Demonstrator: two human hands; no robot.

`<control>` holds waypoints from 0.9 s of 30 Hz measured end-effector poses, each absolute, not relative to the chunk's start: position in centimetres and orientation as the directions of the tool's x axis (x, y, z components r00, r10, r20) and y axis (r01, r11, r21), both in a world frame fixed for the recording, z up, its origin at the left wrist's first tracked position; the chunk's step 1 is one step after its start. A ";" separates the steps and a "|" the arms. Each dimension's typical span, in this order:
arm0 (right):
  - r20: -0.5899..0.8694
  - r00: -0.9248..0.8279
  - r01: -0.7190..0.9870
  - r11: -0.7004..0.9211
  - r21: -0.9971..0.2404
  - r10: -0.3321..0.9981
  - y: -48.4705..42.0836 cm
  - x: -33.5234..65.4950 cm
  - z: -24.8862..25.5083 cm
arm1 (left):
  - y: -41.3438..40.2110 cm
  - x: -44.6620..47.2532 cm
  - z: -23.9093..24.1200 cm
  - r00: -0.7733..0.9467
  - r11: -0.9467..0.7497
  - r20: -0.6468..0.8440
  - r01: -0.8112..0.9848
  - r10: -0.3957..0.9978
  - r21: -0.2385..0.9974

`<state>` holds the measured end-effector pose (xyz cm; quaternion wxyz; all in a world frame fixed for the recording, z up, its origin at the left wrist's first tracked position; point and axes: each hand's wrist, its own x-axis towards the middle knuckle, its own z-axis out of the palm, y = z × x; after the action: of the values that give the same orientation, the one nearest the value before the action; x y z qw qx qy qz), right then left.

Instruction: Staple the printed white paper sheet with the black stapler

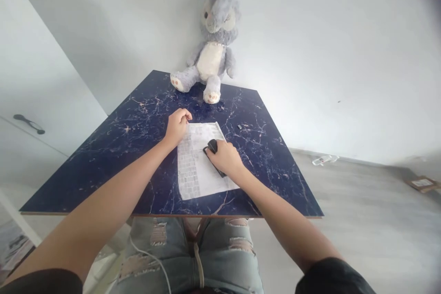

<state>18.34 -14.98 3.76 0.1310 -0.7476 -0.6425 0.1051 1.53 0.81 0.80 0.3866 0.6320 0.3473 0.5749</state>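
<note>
A white paper sheet (201, 165) printed with small grey squares lies flat in the middle of a dark blue marbled table (131, 133). My left hand (177, 126) presses its fingertips on the sheet's far left corner. My right hand (225, 157) rests on the sheet and is closed around a small black object (212, 146), whose dark end sticks out past the fingers. What the black object is, I cannot tell.
A grey and white plush rabbit (212, 41) sits at the table's far edge against the white wall. Two tiny dark items (241, 126) lie on the table right of the sheet. A white cabinet with a black handle (29, 123) stands at left.
</note>
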 end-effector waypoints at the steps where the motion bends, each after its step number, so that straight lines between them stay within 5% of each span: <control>1: 0.018 0.179 0.938 -0.165 -0.305 0.984 -16.0 19.4 3.8 | 0.7 1.7 0.8 0.120 -0.455 0.452 -0.010 0.884 0.891; 5: 0.039 0.341 0.914 -0.321 -0.246 0.939 -20.0 24.1 3.9 | 0.4 2.2 0.8 0.179 -0.468 0.457 0.018 0.871 0.884; 10: -0.041 0.309 0.832 -0.291 -0.473 0.950 -21.2 29.9 4.4 | 0.4 2.2 0.8 0.213 -0.527 0.500 0.093 0.839 0.845; 12: 0.115 0.328 0.834 -0.230 -0.502 0.938 -19.7 32.0 4.6 | 0.7 2.0 0.7 0.190 -0.516 0.495 0.086 0.848 0.852; 15: 0.395 0.163 0.950 -0.036 -0.311 0.904 -15.5 33.8 4.0 | 1.5 1.4 0.5 0.088 -0.455 0.451 0.028 0.888 0.890; 18: 0.212 -0.110 0.974 0.148 -0.171 0.971 -11.0 33.2 1.9 | 2.7 0.4 0.5 0.007 -0.284 0.290 -0.185 0.957 0.941; 21: 0.043 -0.091 0.990 0.095 -0.103 0.995 -8.0 31.0 -0.5 | 3.6 -0.8 1.2 0.047 -0.093 0.129 -0.466 0.991 0.880; 27: 0.046 0.014 0.990 -0.007 -0.138 0.999 -4.5 24.9 -1.6 | 3.9 -2.8 2.8 0.137 0.073 0.041 -0.733 0.990 0.676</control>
<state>24.86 -4.51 -1.64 0.0656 -0.7089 -0.7015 0.0322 -2.84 3.87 2.84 0.6975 0.2861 0.2242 0.6176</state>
